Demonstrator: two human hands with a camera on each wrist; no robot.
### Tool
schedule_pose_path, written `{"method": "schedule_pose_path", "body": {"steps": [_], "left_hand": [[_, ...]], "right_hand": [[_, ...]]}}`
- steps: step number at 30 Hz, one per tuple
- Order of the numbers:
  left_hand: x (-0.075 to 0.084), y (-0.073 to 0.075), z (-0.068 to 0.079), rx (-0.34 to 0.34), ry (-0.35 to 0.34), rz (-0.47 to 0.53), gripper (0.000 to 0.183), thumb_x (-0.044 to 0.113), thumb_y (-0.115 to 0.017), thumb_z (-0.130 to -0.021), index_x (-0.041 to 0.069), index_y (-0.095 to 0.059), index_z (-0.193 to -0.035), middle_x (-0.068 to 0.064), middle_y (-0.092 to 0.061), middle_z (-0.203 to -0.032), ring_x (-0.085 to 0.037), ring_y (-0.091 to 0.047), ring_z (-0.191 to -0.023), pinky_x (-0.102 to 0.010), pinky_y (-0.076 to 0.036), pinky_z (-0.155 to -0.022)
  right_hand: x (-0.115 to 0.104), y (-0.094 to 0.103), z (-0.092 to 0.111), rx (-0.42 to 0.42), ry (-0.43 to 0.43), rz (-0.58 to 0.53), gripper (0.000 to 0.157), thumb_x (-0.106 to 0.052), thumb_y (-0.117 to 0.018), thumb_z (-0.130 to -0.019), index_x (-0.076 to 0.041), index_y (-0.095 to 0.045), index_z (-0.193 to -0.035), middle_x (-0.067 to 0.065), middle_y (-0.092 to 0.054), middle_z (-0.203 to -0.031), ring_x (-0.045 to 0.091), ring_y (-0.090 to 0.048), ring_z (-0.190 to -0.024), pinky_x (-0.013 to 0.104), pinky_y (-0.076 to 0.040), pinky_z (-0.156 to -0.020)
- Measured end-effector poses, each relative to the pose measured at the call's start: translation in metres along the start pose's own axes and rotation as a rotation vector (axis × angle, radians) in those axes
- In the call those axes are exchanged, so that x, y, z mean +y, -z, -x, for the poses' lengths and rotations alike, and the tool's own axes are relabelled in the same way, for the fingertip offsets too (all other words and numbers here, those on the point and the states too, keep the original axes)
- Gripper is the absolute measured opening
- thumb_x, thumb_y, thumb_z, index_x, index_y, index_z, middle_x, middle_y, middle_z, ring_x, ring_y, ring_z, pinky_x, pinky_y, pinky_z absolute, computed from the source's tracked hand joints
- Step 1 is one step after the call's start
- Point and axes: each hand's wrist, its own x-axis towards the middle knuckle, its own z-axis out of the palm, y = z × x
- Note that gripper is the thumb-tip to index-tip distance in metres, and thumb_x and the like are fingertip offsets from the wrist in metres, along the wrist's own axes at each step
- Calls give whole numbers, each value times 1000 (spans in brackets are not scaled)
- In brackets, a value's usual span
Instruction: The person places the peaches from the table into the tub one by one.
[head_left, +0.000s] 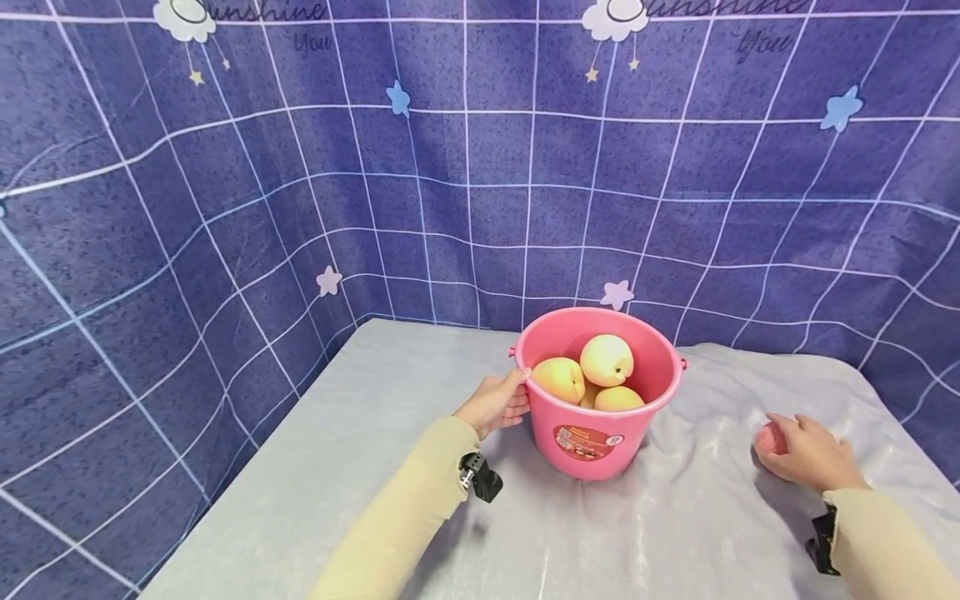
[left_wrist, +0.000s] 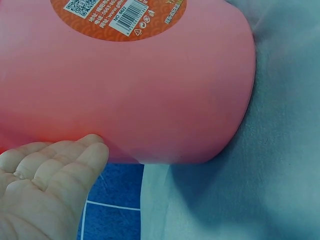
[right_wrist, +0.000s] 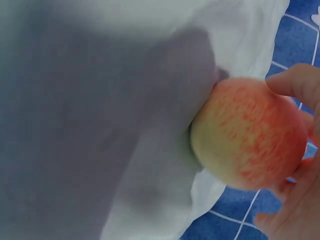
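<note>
A pink bucket [head_left: 592, 454] stands upright on the cloth, an orange-red oval label on its front. Several yellow peaches [head_left: 606, 361] lie inside it. My left hand [head_left: 495, 404] holds the bucket's left rim, thumb at the edge and fingers against the outer wall. In the left wrist view, the fingers [left_wrist: 75, 155] lie along the bucket's side. Off to the right, my right hand [head_left: 817, 454] grips a red and yellow peach [right_wrist: 250, 132], with fingers and thumb around it. That peach is close over the cloth, its shadow beside it.
A wrinkled grey-white cloth [head_left: 315, 500] covers the table. Dark blue curtains [head_left: 495, 167] with a white grid and stars hang behind and to the left. Small knobs [head_left: 682, 364] stick out from the bucket's rim on both sides.
</note>
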Motion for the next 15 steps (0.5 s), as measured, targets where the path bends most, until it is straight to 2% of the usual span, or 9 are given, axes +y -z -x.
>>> {"method": "schedule_pose_path", "body": {"steps": [5, 9, 12, 15], "left_hand": [[-1, 0, 0, 0, -4, -3, 68, 38, -49, -93, -18, -44, -130, -32, -53, -128, -39, -54, -118, -47, -45, -98], [0, -1, 0, 6, -4, -6, 67, 38, -49, -93, -18, -45, -130, -32, -54, -127, -39, -55, -118, -46, -45, -98], [0, -1, 0, 13, -2, -9, 67, 38, -49, -93, -18, -45, -130, -31, -55, -126, -39, -55, -117, -46, -45, -97], [-1, -1, 1, 17, -2, -10, 67, 38, -49, -93, -18, -46, -129, -31, -55, -126, -38, -56, -117, -46, -46, -97]], "right_hand": [[11, -1, 6, -30, -16, -27, 77, -30, -74, -74, 12, -36, -127, 47, -40, -110, 63, -49, -93, 69, -43, -68], [15, -5, 8, -45, -24, -69, 92, -28, -79, -68, 14, -26, -132, 48, -37, -110, 64, -46, -95, 68, -44, -69], [16, -7, 9, -39, -4, -116, 96, -22, -82, -64, 15, -25, -132, 48, -39, -108, 62, -43, -98, 69, -43, -72], [17, -9, 9, -32, 18, -152, 92, -14, -81, -62, 17, -26, -129, 49, -40, -105, 62, -42, -98, 70, -41, -75]]}}
